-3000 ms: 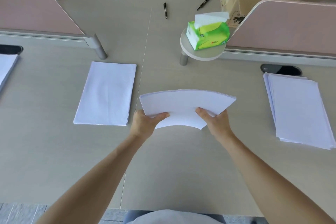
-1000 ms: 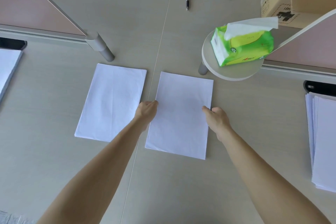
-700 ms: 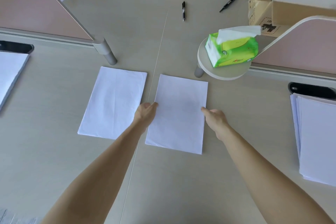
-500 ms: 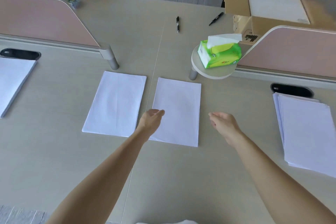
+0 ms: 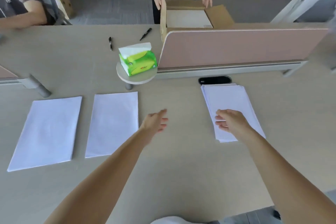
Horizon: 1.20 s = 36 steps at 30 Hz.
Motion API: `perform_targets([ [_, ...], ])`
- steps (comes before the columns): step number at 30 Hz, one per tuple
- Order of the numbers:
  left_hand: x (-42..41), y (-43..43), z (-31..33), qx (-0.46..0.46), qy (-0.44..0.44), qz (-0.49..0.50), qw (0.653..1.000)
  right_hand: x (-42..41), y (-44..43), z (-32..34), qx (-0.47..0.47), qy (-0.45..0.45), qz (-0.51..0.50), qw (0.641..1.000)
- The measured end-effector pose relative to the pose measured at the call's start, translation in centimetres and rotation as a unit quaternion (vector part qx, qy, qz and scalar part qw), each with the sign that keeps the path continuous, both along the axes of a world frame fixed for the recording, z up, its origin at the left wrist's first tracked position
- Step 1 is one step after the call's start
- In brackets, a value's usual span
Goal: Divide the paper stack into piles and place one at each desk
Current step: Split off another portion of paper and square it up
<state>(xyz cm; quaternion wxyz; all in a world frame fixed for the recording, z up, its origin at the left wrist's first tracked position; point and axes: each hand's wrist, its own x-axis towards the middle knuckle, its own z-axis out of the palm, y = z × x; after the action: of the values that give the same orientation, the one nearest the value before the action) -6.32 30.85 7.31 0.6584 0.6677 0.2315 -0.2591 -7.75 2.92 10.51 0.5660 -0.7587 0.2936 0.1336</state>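
Three white paper piles lie on the beige desk point(image 5: 172, 169). One pile point(image 5: 47, 131) lies at the left, a second pile point(image 5: 112, 122) just right of it. A thicker, slightly fanned stack point(image 5: 231, 100) lies at the right, below a black cable slot. My left hand point(image 5: 156, 122) hovers open over bare desk between the middle pile and the stack, holding nothing. My right hand point(image 5: 231, 122) is open, fingers spread, over the near part of the right stack; whether it touches the paper is unclear.
A green tissue pack point(image 5: 138, 61) sits on a small round stand. A pink divider panel point(image 5: 236, 47) runs along the right; two pens point(image 5: 110, 43) lie beyond. A person handles an open cardboard box point(image 5: 190, 18) across the desk; another person sits far left.
I set the held sheets down as the middle pile and let go. Both hands have since swung right, the right hand now over the right stack; my view turned right.
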Motion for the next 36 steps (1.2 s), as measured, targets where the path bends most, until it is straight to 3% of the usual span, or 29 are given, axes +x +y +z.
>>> perform_targets([
  [8, 5.4, -17.3, -3.0, 0.006, 0.088, 0.062, 0.994, 5.7, -18.6, -6.2, -0.081, 0.045, -0.023, 0.995],
  [12, 6.5, -22.7, -5.3, 0.040, 0.119, 0.067, 0.990, 8.2, -23.8, -8.7, -0.150, 0.077, 0.023, 0.985],
  [15, 7.0, -24.9, -6.9, 0.065, 0.135, 0.088, 0.985, 9.4, -25.5, -10.8, -0.150, 0.116, 0.035, 0.981],
  [21, 8.3, -27.3, -9.0, 0.030, 0.133, 0.152, 0.979, 10.0, -25.3, -13.8, -0.111, 0.129, 0.036, 0.985],
  [26, 9.0, -27.2, -9.3, 0.093, 0.134, 0.163, 0.973, 10.4, -23.0, -14.4, -0.092, 0.128, 0.069, 0.985],
  [36, 4.0, -16.8, -8.5, 0.171, 0.106, 0.190, 0.961, 8.1, -12.1, -13.7, -0.040, 0.124, 0.196, 0.972],
])
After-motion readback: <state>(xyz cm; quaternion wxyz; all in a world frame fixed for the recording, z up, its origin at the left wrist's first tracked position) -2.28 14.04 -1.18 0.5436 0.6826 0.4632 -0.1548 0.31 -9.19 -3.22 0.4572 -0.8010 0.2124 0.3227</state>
